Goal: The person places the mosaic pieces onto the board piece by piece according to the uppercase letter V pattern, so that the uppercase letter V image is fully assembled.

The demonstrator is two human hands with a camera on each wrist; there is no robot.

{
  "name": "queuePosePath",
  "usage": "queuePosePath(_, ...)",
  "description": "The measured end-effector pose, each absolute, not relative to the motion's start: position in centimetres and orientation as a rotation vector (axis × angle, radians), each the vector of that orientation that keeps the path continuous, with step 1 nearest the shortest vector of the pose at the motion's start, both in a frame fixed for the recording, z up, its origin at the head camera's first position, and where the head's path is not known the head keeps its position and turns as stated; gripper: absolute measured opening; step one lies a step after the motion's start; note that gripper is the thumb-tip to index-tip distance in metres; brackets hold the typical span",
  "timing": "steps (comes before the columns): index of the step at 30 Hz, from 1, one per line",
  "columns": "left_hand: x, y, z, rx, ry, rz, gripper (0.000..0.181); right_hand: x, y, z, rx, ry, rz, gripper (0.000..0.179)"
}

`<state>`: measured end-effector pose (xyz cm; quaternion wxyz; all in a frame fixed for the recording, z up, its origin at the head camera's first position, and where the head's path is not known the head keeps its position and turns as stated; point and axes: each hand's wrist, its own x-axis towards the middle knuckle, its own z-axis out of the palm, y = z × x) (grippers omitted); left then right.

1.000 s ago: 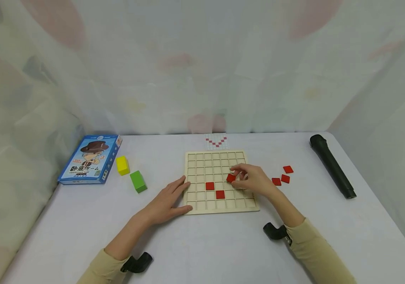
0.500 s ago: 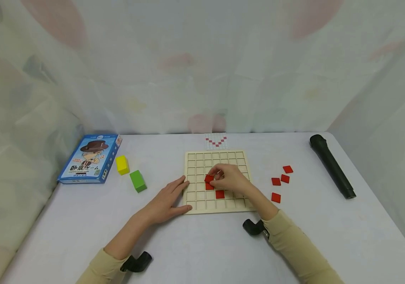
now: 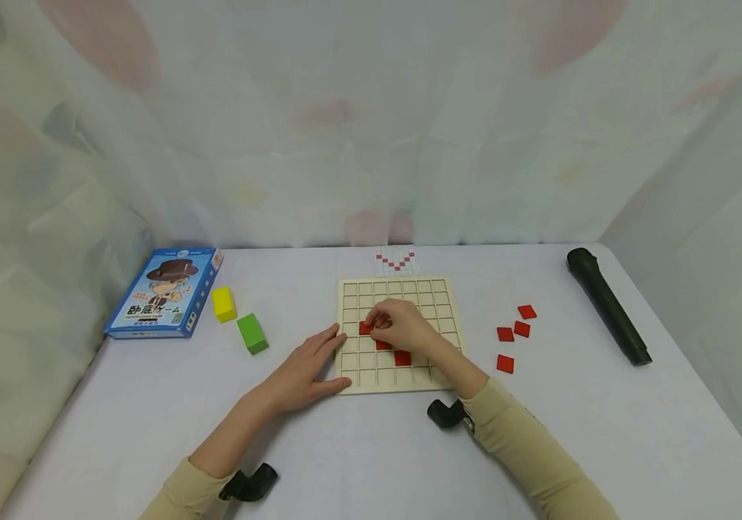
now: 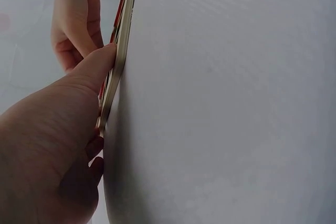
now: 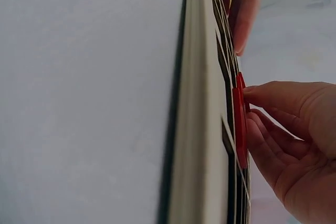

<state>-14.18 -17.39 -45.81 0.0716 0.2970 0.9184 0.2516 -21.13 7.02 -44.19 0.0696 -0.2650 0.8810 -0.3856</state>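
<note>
A pale wooden grid board [image 3: 436, 380] lies on the white table. At its left edge my left hand [image 3: 299, 370] rests with fingers spread, the thumb on the near corner, as the left wrist view also shows. My right hand [image 3: 403, 331] reaches over the board and pinches a red square tile [image 3: 365, 328] at a cell left of the middle. Two more red tiles sit in cells below it, stepping down rightward: one partly covered tile [image 3: 383, 345] and one lower tile [image 3: 402, 358]. In the right wrist view the right thumb and fingers [image 5: 270, 95] are right at the red tiles.
Several loose red tiles [image 3: 505, 364] lie right of the board. A small pattern card [image 3: 397, 261] with a red V stands behind it. A black cylinder [image 3: 607, 307] lies far right. A blue box [image 3: 164, 292], yellow block [image 3: 224, 304] and green block [image 3: 253, 334] are at left.
My right hand has carried the red tile leftward across the board, past the two placed tiles, to a cell farther left. The left hand has stayed at the board's edge.
</note>
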Motion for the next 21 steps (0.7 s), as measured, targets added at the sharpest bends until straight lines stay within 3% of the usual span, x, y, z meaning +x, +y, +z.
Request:
queuePosePath(10,-14.1,-17.5,-45.8,0.894,2.766,0.756,0.082,-20.4,8.4,-43.6,-0.621,2.637,-1.259,0.017)
queuePosePath(21,-14.2,-17.4,-46.0,0.907,2.78,0.736,0.083,-19.6,15.3,-43.3,-0.543,2.725,-1.243,0.017)
